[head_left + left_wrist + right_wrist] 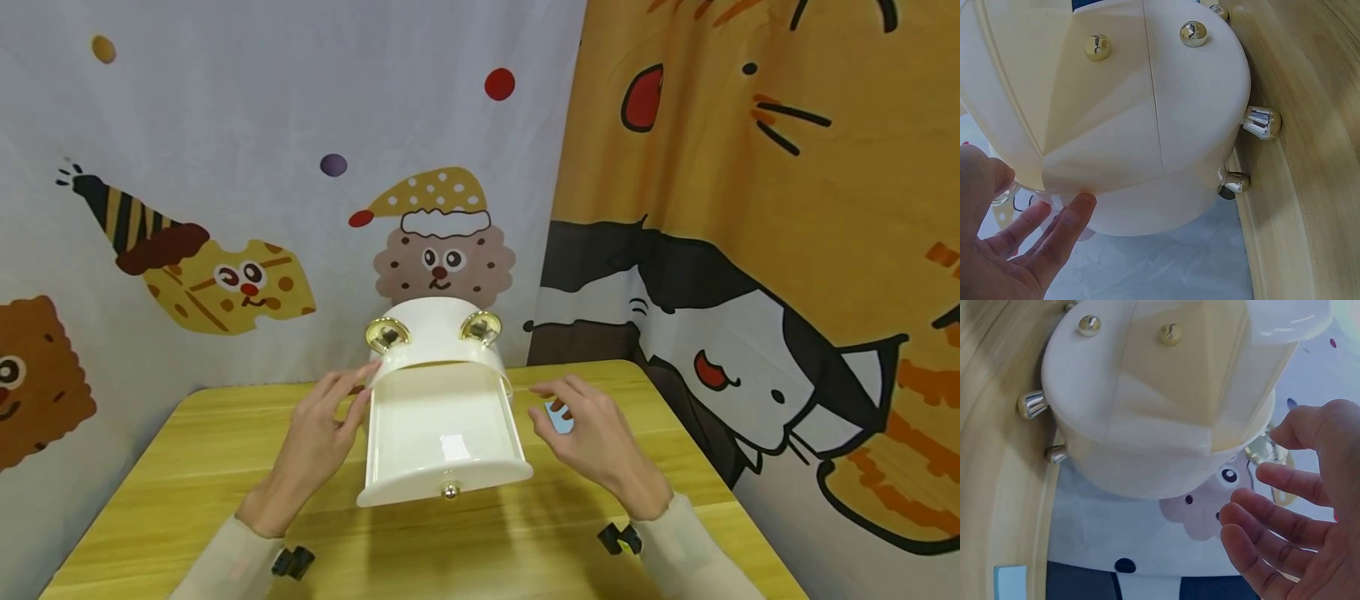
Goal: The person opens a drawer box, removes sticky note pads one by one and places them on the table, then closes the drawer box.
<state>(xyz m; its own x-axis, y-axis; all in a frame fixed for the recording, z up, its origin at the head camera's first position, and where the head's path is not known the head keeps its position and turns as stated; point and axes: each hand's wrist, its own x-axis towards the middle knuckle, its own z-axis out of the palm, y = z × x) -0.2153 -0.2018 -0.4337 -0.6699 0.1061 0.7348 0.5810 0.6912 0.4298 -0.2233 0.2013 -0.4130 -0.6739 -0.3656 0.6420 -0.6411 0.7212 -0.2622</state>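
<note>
Against the white cabinet, the left hand is rested, fingers relaxed; apart from it, the right hand is held released. By the table's far edge the cabinet is placed, drawer pulled out nearward.

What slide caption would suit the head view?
Left hand and right hand flank a white box with open drawer on a wood-grain table.

Bare left hand, one; bare right hand, one. Glossy white rounded cabinet, one; white plastic-looking drawer, near, one; round gold ornaments, far, two; gold ball-shaped knobs, two. Flat light-blue piece, right, one. Yellow wood-grain table, one. Coloured round printed dots, far, three.
</note>
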